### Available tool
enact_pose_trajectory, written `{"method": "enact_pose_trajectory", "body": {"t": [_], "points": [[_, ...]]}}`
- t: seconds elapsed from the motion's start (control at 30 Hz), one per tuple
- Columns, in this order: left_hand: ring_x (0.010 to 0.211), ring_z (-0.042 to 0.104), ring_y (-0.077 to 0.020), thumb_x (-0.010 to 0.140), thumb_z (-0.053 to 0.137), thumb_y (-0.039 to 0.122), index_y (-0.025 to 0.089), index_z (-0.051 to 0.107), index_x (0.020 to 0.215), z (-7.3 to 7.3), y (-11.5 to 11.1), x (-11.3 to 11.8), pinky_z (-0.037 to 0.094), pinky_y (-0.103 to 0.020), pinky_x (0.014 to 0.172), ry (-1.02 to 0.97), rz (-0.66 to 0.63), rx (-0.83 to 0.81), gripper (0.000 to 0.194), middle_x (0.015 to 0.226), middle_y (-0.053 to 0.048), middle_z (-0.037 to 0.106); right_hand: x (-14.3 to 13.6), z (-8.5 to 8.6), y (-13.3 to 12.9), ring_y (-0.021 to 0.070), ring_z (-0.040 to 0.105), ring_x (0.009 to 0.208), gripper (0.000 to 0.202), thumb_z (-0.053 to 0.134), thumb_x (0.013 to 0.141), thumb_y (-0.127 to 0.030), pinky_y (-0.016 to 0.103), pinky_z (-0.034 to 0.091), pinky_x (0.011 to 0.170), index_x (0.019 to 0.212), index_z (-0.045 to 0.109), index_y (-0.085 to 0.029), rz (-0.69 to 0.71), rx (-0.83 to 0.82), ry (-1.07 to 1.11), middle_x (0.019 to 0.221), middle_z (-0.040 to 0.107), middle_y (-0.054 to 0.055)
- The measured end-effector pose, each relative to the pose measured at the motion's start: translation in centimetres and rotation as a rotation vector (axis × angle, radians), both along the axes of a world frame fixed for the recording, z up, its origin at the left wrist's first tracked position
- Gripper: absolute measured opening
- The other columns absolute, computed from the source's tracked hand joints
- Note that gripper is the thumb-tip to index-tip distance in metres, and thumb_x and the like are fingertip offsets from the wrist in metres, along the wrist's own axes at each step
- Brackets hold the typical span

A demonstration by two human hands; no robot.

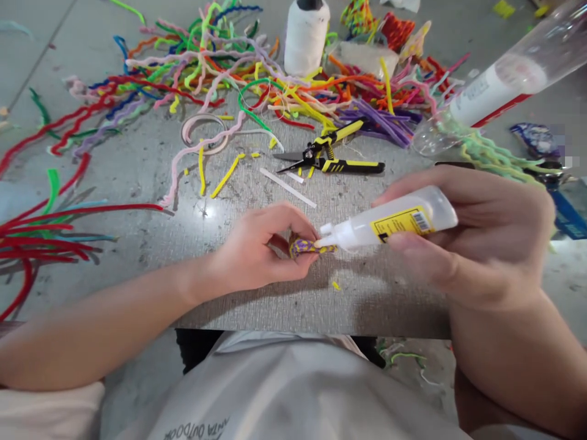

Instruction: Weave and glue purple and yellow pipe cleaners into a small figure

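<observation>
Between the thumb and fingers of my left hand (257,247) is a small purple-and-yellow piece of twisted pipe cleaner (302,245), low over the table. My right hand (481,238) grips a clear plastic glue bottle (398,219) with a yellow label, tilted so that its nozzle points left. The nozzle tip meets or almost meets the twisted piece; I cannot tell whether glue is coming out. Black-and-yellow snips (339,160) lie beyond my hands with their blades apart. A thin white strip (288,188) rests nearer to me.
Many coloured pipe cleaners (220,67) are heaped across the back, around a white thread spool (306,36). A roll of tape (202,133) lies left of the snips. At the right a clear plastic bottle (499,85) leans over the table. Red pipe cleaners (50,244) stick in from the left.
</observation>
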State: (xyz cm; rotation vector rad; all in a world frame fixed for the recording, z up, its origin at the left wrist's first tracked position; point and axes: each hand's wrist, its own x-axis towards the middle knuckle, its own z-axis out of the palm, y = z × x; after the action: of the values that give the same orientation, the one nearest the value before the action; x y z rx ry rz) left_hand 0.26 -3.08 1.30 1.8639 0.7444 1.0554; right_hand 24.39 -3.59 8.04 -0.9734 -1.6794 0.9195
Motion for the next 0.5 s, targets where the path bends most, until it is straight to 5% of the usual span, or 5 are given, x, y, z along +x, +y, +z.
{"method": "enact_pose_trajectory", "body": {"t": [0.2, 0.4, 0.5], "points": [[0.075, 0.076, -0.0143, 0.080, 0.085, 0.018, 0.021, 0.071, 0.090, 0.2, -0.1, 0.0, 0.055, -0.017, 0.051, 0.004, 0.014, -0.057, 0.018, 0.090, -0.003, 0.081, 0.2, -0.7, 0.0, 0.0124, 0.058, 0.057, 0.015, 0.081, 0.090, -0.023, 0.032, 0.041, 0.050, 0.080, 0.070, -0.024, 0.083, 0.214, -0.116, 0.069, 0.070, -0.001], [0.089, 0.078, -0.0159, 0.083, 0.082, 0.015, 0.022, 0.069, 0.093, 0.6, -0.5, -0.2, 0.066, -0.031, 0.082, 0.008, -0.036, -0.085, 0.018, 0.097, -0.002, 0.082, 0.3, -1.4, 0.5, 0.0093, 0.038, 0.046, 0.047, 0.076, 0.098, -0.026, 0.032, 0.029, 0.046, 0.064, 0.043, -0.021, 0.192, 0.275, -0.089, 0.053, 0.045, -0.005], [0.089, 0.078, -0.0158, 0.083, 0.083, 0.015, 0.023, 0.068, 0.092, 0.7, -0.5, -0.2, 0.066, -0.034, 0.086, -0.013, -0.054, -0.064, 0.019, 0.098, -0.001, 0.082, -0.1, -1.7, 0.3, 0.0093, 0.039, 0.046, 0.056, 0.075, 0.101, -0.033, 0.032, 0.033, 0.048, 0.062, 0.036, -0.021, 0.157, 0.247, -0.027, 0.050, 0.038, -0.006]]}}
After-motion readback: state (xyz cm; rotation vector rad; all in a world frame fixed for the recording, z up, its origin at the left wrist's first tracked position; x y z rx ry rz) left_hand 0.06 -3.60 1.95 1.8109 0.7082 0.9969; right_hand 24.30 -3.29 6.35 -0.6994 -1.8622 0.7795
